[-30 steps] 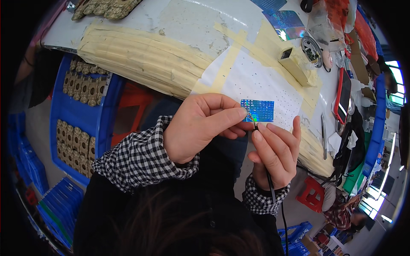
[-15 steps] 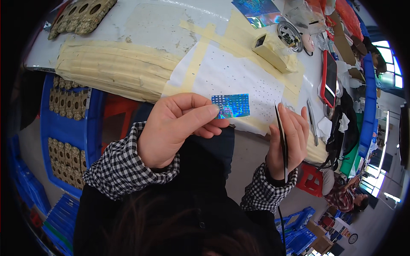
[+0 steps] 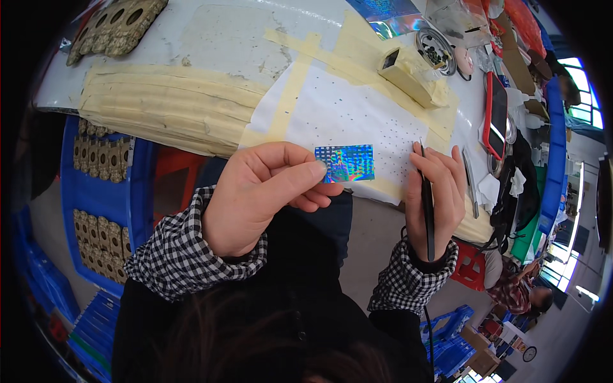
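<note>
Between thumb and fingers, my left hand [image 3: 271,195] pinches the left end of a small holographic sticker sheet [image 3: 348,165], shiny blue and rainbow with rows of tiny marks. My right hand [image 3: 440,195] grips a pair of black tweezers [image 3: 427,214], held nearly upright with the points up; it is apart from the sheet. Beyond both hands lies a white paper [image 3: 332,108] dotted with many tiny dark specks and fixed down with masking tape [image 3: 292,96]. Whether a speck sits in the tweezer tips is too small to tell.
A taped, cream-coloured block [image 3: 412,76] stands beyond the paper, near a round metal dish [image 3: 436,51]. To the right lie a red-edged phone [image 3: 494,115] and silver tweezers [image 3: 470,182]. Camouflage-patterned parts [image 3: 102,156] fill a blue tray [image 3: 96,198] at left. Another person [image 3: 520,290] sits far right.
My right hand has shifted slightly right, and the tweezers stand a little straighter. The sheet has tilted a little and dipped slightly, so its shine has turned from blue to rainbow.
</note>
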### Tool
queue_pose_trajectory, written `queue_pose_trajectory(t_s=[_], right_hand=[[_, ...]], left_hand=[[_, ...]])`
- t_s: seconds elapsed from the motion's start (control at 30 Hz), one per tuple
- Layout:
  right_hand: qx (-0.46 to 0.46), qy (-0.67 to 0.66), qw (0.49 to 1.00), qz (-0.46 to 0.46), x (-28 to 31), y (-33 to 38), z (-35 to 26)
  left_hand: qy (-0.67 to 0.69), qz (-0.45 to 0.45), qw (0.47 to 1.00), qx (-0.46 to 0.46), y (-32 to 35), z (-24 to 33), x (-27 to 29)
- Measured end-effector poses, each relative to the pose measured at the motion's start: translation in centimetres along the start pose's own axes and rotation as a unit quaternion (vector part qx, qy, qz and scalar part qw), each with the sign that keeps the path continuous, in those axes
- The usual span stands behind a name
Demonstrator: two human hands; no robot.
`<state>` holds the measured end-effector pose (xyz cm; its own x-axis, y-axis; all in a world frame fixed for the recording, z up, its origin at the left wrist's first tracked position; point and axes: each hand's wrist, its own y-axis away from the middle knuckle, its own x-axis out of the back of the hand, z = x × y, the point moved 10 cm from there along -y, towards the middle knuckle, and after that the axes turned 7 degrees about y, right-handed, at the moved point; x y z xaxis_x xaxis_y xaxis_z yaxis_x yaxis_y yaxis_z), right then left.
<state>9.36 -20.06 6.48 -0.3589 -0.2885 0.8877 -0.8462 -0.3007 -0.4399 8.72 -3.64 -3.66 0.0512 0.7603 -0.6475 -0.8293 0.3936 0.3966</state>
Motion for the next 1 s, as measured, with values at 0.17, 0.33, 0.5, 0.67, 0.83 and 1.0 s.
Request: queue_pose_trajectory(t_s=[0.17, 0.33, 0.5, 0.67, 0.83, 1.0], right_hand=[[0.040, 0.034, 0.997, -0.056, 0.1, -1.0, -1.0], [0.025, -0.004, 0.999, -0.043, 0.9, -1.0, -0.1], [-0.037, -0.207, 0.976, 0.055, 2.7, 0.6, 0.4], [0.030, -0.375, 0.927, -0.002, 1.0, 0.6, -3.9], [0.025, -0.401, 0.915, -0.037, -0.4, -0.3, -5.3], [-0.015, -0.418, 0.908, -0.029, -0.7, 0.2, -4.7]], left_hand=[[0.004, -0.002, 1.000, 0.001, 0.0, 0.0, 0.0], [0.006, 0.000, 1.000, -0.005, 0.0, 0.0, 0.0], [0.007, -0.007, 1.000, -0.004, 0.0, 0.0, -0.1], [0.003, -0.013, 1.000, -0.002, 0.0, 0.0, -0.3], [-0.001, -0.038, 0.999, 0.000, 0.1, 0.1, -0.5], [-0.003, -0.042, 0.999, -0.004, 0.1, 0.2, -0.6]])
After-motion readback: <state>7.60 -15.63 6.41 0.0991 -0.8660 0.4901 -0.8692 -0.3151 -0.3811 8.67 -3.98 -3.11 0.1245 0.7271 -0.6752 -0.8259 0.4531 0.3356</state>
